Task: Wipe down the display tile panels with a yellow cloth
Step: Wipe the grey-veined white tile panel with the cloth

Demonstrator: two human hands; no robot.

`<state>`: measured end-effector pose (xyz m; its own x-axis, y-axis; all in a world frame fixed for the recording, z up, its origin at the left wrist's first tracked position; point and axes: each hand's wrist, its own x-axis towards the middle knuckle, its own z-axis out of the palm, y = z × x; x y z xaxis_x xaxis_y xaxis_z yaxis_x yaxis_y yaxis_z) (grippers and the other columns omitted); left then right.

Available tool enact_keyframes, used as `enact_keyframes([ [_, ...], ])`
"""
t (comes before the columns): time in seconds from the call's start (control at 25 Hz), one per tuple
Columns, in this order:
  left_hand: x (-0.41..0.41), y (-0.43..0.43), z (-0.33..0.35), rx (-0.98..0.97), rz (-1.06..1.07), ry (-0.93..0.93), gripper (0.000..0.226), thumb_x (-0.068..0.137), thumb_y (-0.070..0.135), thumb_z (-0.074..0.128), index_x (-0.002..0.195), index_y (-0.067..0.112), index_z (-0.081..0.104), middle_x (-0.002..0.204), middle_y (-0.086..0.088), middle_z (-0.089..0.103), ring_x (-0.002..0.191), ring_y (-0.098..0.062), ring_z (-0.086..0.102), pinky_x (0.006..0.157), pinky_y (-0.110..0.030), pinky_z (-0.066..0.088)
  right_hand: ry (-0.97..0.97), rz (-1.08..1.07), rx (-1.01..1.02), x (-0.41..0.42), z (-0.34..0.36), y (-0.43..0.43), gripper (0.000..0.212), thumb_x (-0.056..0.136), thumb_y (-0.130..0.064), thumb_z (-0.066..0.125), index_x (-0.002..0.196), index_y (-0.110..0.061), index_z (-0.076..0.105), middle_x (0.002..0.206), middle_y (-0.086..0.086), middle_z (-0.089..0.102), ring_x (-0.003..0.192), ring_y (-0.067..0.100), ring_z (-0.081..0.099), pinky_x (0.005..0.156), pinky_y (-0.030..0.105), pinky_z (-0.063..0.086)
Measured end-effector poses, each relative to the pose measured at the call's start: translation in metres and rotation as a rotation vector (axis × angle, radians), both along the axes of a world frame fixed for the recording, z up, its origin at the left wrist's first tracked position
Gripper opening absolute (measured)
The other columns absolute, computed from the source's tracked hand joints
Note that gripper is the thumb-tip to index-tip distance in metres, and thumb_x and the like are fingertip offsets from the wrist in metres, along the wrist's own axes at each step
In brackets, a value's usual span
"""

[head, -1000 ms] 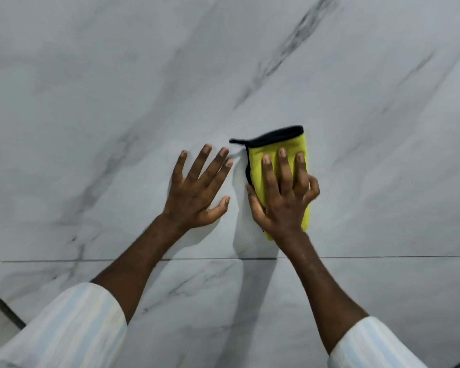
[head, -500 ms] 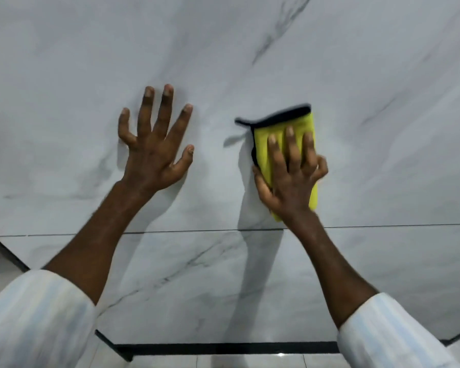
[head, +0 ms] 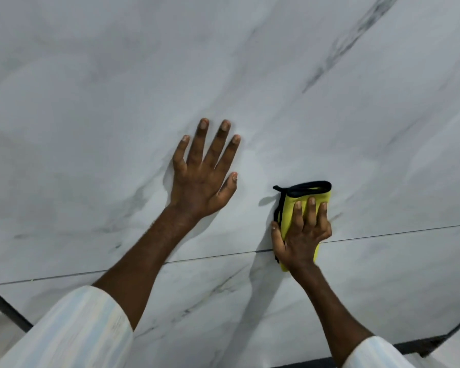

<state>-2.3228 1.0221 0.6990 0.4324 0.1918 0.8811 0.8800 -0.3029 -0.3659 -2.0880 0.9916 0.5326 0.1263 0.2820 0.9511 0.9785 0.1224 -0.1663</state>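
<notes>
No text, label, brand, number or sign could be read anywhere, neither on the veined tile panels (head: pixel 356 155) nor on the yellow cloth (head: pixel 287 211) at four o'clock from centre.

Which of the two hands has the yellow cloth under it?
The right hand, pressing the yellow cloth; the left hand lies bare on the panel.
</notes>
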Motion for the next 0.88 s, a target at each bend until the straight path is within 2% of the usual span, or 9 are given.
enact_keyframes([
  [0.12, -0.002, 0.002, 0.000, 0.012, 0.003, 0.014, 0.072, 0.101, 0.045, 0.044, 0.165, 0.017, 0.026, 0.172, -0.009, 0.016, 0.158, -0.038, 0.016, 0.124, -0.056, 0.012, 0.024, 0.011, 0.005, -0.005, 0.049, 0.002, 0.073, 0.101, -0.055, 0.044, 0.161, -0.021, 0.022, 0.173, 0.006, 0.012, 0.156, 0.039, 0.018, 0.102, 0.063, 0.035],
  [0.24, -0.001, -0.002, 0.003, -0.015, -0.034, -0.001, 0.073, 0.097, 0.044, 0.052, 0.163, 0.018, 0.034, 0.172, -0.008, 0.021, 0.158, -0.037, 0.019, 0.121, -0.057, 0.019, 0.002, 0.038, 0.114, -0.005, 0.183, 0.012, 0.076, 0.096, -0.051, 0.055, 0.161, -0.019, 0.030, 0.168, 0.015, 0.028, 0.154, 0.041, 0.026, 0.106, 0.059, 0.032],
  [0.32, -0.003, -0.009, 0.013, -0.052, -0.125, -0.033, 0.068, 0.094, 0.044, 0.055, 0.157, 0.019, 0.046, 0.170, -0.005, 0.030, 0.157, -0.033, 0.025, 0.116, -0.058, 0.025, -0.012, 0.038, 0.178, -0.004, 0.283, 0.012, 0.078, 0.093, -0.050, 0.059, 0.161, -0.020, 0.035, 0.169, 0.013, 0.030, 0.156, 0.037, 0.025, 0.105, 0.052, 0.030],
  [0.4, -0.004, -0.016, 0.045, -0.024, -0.193, -0.042, 0.063, 0.094, 0.045, 0.054, 0.152, 0.021, 0.053, 0.167, -0.004, 0.037, 0.154, -0.027, 0.032, 0.113, -0.057, 0.025, -0.009, 0.002, 0.205, -0.001, 0.347, 0.010, 0.079, 0.094, -0.052, 0.059, 0.162, -0.022, 0.034, 0.170, 0.009, 0.027, 0.157, 0.032, 0.022, 0.104, 0.047, 0.029],
  [0.48, -0.003, -0.017, 0.103, 0.079, -0.180, -0.077, 0.062, 0.097, 0.047, 0.051, 0.154, 0.021, 0.051, 0.166, -0.004, 0.037, 0.153, -0.023, 0.033, 0.115, -0.052, 0.020, -0.007, -0.001, 0.200, 0.000, 0.351, 0.007, 0.078, 0.095, -0.052, 0.057, 0.163, -0.022, 0.033, 0.171, 0.008, 0.026, 0.158, 0.031, 0.020, 0.106, 0.048, 0.031],
  [0.56, -0.003, -0.012, 0.171, 0.154, -0.121, -0.142, 0.065, 0.099, 0.049, 0.048, 0.157, 0.020, 0.044, 0.169, -0.005, 0.031, 0.154, -0.024, 0.031, 0.116, -0.049, 0.017, -0.018, -0.003, 0.180, -0.002, 0.311, 0.006, 0.075, 0.097, -0.050, 0.056, 0.162, -0.020, 0.034, 0.171, 0.009, 0.026, 0.158, 0.033, 0.020, 0.107, 0.054, 0.032],
  [0.68, -0.007, -0.001, 0.241, 0.142, -0.055, -0.104, 0.069, 0.098, 0.048, 0.047, 0.160, 0.019, 0.038, 0.173, -0.007, 0.021, 0.156, -0.026, 0.027, 0.116, -0.053, 0.018, -0.049, 0.002, 0.160, 0.001, 0.254, 0.006, 0.074, 0.096, -0.051, 0.056, 0.162, -0.023, 0.034, 0.171, 0.008, 0.027, 0.158, 0.034, 0.021, 0.102, 0.056, 0.034],
  [0.76, -0.007, 0.008, 0.249, 0.162, 0.003, -0.086, 0.069, 0.100, 0.045, 0.043, 0.162, 0.016, 0.033, 0.174, -0.007, 0.018, 0.158, -0.028, 0.022, 0.117, -0.057, 0.020, 0.016, 0.039, 0.195, 0.002, 0.275, 0.012, 0.075, 0.094, -0.052, 0.055, 0.161, -0.025, 0.035, 0.171, 0.005, 0.026, 0.158, 0.032, 0.021, 0.101, 0.054, 0.031],
  [0.88, -0.003, 0.014, 0.237, 0.204, 0.032, -0.077, 0.068, 0.102, 0.041, 0.039, 0.162, 0.012, 0.032, 0.173, -0.002, 0.021, 0.159, -0.028, 0.020, 0.120, -0.061, 0.019, -0.007, 0.038, 0.263, 0.006, 0.372, 0.018, 0.074, 0.094, -0.055, 0.054, 0.161, -0.027, 0.038, 0.171, 0.002, 0.026, 0.157, 0.030, 0.021, 0.105, 0.054, 0.030],
])
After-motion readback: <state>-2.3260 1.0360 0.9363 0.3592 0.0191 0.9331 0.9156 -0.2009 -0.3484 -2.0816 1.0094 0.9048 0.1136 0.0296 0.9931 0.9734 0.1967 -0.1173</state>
